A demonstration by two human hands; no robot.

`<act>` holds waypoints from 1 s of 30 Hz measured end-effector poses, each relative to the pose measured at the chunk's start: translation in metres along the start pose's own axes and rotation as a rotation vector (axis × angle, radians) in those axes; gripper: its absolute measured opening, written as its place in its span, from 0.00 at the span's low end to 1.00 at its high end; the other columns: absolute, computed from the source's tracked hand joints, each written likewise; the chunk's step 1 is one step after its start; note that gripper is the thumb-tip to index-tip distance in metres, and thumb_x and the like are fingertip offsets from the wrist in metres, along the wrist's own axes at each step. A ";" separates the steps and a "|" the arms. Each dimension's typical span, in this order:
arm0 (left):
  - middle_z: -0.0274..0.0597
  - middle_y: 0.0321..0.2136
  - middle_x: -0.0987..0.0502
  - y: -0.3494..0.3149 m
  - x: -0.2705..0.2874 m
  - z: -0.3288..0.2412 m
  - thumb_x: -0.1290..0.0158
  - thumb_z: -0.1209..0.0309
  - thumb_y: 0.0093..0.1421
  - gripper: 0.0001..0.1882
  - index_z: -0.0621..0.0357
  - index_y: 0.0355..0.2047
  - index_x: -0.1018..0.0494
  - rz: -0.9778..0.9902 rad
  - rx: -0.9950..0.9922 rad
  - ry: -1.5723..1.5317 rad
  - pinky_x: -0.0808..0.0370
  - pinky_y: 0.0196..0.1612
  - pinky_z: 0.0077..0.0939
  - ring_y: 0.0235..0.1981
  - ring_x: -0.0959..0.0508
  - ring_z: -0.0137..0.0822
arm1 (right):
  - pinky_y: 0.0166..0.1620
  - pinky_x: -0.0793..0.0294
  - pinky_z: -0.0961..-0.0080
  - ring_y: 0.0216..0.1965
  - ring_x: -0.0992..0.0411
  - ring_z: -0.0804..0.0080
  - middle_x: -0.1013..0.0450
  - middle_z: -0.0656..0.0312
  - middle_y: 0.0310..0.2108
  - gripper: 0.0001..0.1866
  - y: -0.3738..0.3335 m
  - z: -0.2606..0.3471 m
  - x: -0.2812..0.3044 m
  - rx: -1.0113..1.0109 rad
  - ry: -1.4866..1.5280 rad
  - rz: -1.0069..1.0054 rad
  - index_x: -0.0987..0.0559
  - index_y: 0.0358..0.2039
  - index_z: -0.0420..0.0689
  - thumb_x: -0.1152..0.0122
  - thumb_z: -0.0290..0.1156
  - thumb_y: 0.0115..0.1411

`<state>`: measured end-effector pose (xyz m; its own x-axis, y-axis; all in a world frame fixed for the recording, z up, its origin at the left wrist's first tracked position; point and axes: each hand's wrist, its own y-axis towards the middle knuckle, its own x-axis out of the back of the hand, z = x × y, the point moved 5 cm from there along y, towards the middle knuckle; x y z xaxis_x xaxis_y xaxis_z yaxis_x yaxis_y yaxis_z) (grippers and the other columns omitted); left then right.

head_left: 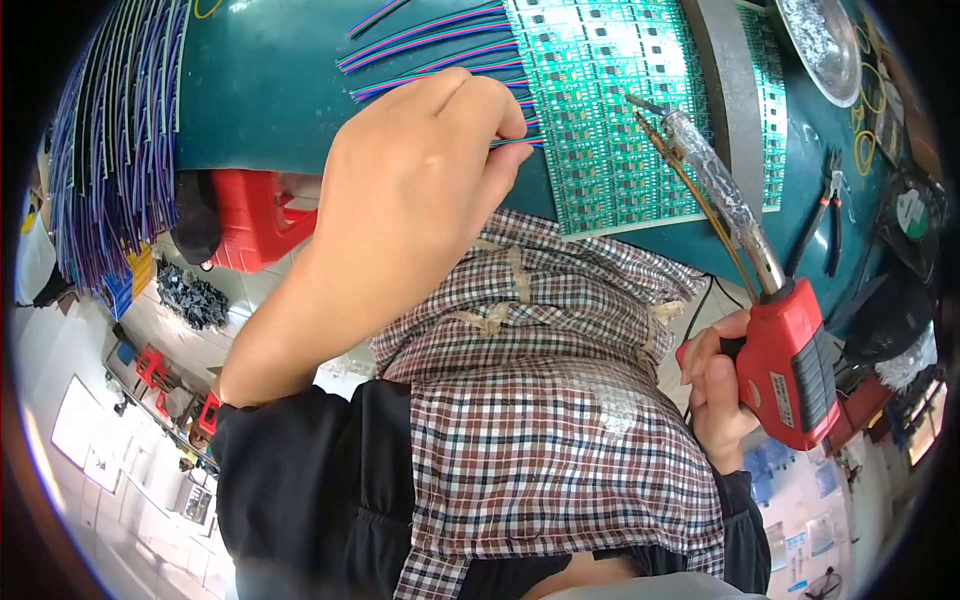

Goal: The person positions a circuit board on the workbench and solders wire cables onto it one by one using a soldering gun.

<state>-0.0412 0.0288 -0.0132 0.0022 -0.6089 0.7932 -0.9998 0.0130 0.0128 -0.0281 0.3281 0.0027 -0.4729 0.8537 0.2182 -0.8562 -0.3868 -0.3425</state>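
My left hand (420, 165) is closed in a pinch at the left edge of a green circuit board panel (590, 185). Between thumb and forefinger is a thin multi-coloured ribbon wire (520, 142), its end at the board's edge. Several similar ribbon wires (430, 45) run left from that edge, partly behind my hand. My right hand (718, 385) grips the handle of a red soldering gun (790, 365). The gun's metal barrel points up and left, with its tip (645, 103) over the board; a thin brass-coloured tube runs alongside. Whether the tip touches the board, I cannot tell.
A grey metal bar (730, 90) lies across the panel. Pliers with dark handles (828, 215) and a metal dish (825, 45) are on the green table (260, 90) to the right. Bundled wires (120, 140) hang at the left edge, near a red stool (250, 220).
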 end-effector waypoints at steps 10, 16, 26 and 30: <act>0.41 0.29 0.21 0.002 0.000 0.004 0.33 0.77 0.55 0.08 0.62 0.31 0.23 -0.034 0.014 -0.041 0.23 0.31 0.28 0.30 0.19 0.39 | 0.32 0.33 0.76 0.26 0.35 0.78 0.33 0.65 0.26 0.14 -0.007 -0.012 0.003 -0.032 -0.273 0.284 0.27 0.48 0.39 0.40 0.34 0.68; 0.40 0.27 0.21 -0.002 -0.003 0.001 0.33 0.77 0.53 0.08 0.61 0.29 0.23 -0.089 -0.011 -0.039 0.24 0.29 0.28 0.28 0.20 0.37 | 0.32 0.25 0.67 0.27 0.23 0.58 0.23 0.58 0.28 0.12 -0.001 -0.012 0.000 -0.144 -0.291 0.198 0.18 0.35 0.43 0.31 0.24 0.47; 0.38 0.25 0.22 -0.005 -0.004 -0.004 0.32 0.78 0.53 0.08 0.60 0.29 0.23 -0.148 -0.006 -0.001 0.25 0.28 0.25 0.26 0.21 0.35 | 0.31 0.24 0.67 0.26 0.23 0.58 0.23 0.57 0.28 0.12 0.002 -0.009 -0.005 -0.076 -0.285 0.147 0.18 0.35 0.42 0.31 0.22 0.46; 0.38 0.25 0.23 -0.004 -0.004 -0.006 0.32 0.78 0.53 0.08 0.60 0.28 0.23 -0.151 0.016 0.011 0.26 0.27 0.25 0.25 0.21 0.35 | 0.31 0.24 0.67 0.26 0.23 0.57 0.23 0.56 0.28 0.13 0.004 -0.009 -0.006 -0.054 -0.317 0.180 0.18 0.35 0.42 0.31 0.22 0.46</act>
<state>-0.0368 0.0358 -0.0128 0.1530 -0.5942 0.7896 -0.9882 -0.0913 0.1228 -0.0269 0.3251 -0.0079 -0.6635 0.6196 0.4194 -0.7449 -0.4950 -0.4472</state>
